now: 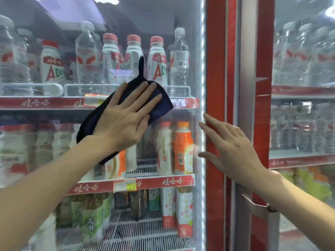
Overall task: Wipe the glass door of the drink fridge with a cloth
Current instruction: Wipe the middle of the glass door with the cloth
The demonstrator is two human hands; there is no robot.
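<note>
Pressing flat, left hand (125, 115) pins dark blue cloth (159, 104) against glass door (90, 24) of the drink fridge, fingers straight and spread, nothing pinched. Cloth sits mid-door, nearer the door's right edge, across the upper red shelf strip (36, 103), one corner poking up. Right hand (233, 144) open, fingers loosely spread, fingertips (204, 115) at the door's right edge by the lit strip (202, 51) and red frame (215, 69); contact unclear. Bottles (157, 62) on shelves behind glass. Second fridge door (304, 69) to the right.
</note>
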